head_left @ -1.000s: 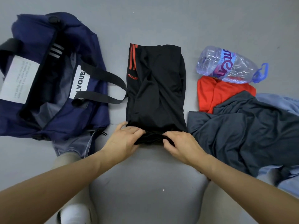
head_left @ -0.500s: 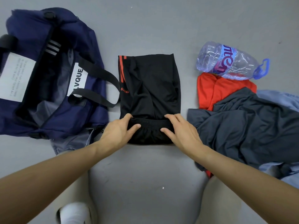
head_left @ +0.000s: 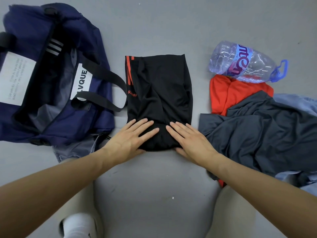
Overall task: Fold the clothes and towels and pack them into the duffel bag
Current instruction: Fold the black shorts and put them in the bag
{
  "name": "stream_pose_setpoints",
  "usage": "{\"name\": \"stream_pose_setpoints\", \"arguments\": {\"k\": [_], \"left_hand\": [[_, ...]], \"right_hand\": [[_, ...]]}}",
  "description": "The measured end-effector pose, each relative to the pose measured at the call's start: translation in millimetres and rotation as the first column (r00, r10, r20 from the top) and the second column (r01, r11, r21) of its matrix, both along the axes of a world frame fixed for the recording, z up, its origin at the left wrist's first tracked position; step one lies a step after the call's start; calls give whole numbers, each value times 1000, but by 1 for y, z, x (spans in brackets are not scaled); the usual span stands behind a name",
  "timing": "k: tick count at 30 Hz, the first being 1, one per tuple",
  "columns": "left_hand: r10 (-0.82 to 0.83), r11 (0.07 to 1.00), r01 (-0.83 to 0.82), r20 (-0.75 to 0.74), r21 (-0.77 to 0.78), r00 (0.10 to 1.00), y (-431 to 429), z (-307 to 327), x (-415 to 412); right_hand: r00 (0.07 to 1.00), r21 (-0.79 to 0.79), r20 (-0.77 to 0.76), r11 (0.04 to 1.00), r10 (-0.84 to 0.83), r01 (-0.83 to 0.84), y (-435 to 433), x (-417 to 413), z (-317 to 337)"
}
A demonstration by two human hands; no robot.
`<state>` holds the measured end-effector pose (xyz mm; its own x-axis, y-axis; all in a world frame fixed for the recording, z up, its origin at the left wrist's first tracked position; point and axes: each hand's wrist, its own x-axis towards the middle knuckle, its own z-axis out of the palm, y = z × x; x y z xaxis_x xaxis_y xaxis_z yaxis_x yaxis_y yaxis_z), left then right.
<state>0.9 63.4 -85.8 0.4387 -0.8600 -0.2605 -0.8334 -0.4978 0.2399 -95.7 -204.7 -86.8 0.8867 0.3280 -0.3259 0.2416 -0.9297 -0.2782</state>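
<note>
Black sports fabric with orange side stripes lies folded into a narrow rectangle on the grey floor (head_left: 171,23), straight ahead of the person: this is the black garment (head_left: 159,93). Both hands rest flat on its near, doubled-over end, fingers straight and slightly spread, gripping nothing. The left hand (head_left: 130,140) covers the near left corner and the right hand (head_left: 190,141) the near right corner, their fingertips close together at the middle. To the left sits the navy duffel bag (head_left: 82,36), unzipped and gaping, grey lining showing, with one black strap (head_left: 106,74) looping out to the garment's left edge. On the right, apart from the black garment, lies a heap: an orange garment (head_left: 228,93) partly under a dark grey garment (head_left: 257,127), with light blue cloth (head_left: 298,103) at the far right. A crumpled clear plastic bottle (head_left: 245,64) lies on its side against the orange garment's far edge.
</note>
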Motion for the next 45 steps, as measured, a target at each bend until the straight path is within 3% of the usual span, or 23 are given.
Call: {"name": "stream_pose_setpoints", "arguments": {"k": [5,9,12,16,20,22,23,24,26,27,29,32,34,38,45], "left_hand": [[223,956,-261,-245,-135,943,-6,12,6],[332,896,-403,-318,-188,888,-3,21,12],[444,840,-522,-367,-147,817,-4,26,12],[584,744,-667,-507,24,633,-6,31,15],[641,704,-707,-496,74,586,-7,27,15],[679,686,-724,-419,72,603,-5,23,15],[697,683,-727,-366,74,617,-4,21,15],[705,686,-724,-311,74,637,-4,19,15],[687,712,-702,-220,15,693,-4,19,17],[651,742,-668,-173,-58,739,-3,20,18],[494,848,-480,7,-225,870,-2,22,22],[173,933,-91,214,-348,961,-4,22,24],[46,958,-2,145,-288,988,-5,16,16],[40,999,-40,25,-10,999,2,2,10],[79,994,-82,-48,-69,996,8,-5,17]], "right_hand": [[986,210,-28,964,-164,166,-3,8,9],[997,135,18,988,-77,74,-7,3,12],[989,171,15,975,-149,145,-2,4,18],[927,167,-140,915,-347,368,1,14,33],[845,91,-236,854,-481,512,0,20,32],[842,153,-170,830,-513,537,-2,22,29],[881,223,-51,855,-470,469,-5,22,30],[926,255,98,909,-364,330,-7,22,29],[939,177,335,984,-80,21,-9,19,24],[938,103,344,991,45,-85,-6,17,20],[963,-13,214,986,164,-165,1,11,12],[993,-34,69,995,97,-95,3,10,5],[997,-13,71,999,41,-40,2,17,6],[993,-70,110,997,42,-34,0,32,7],[989,-82,135,995,60,-49,-3,31,5]]}}
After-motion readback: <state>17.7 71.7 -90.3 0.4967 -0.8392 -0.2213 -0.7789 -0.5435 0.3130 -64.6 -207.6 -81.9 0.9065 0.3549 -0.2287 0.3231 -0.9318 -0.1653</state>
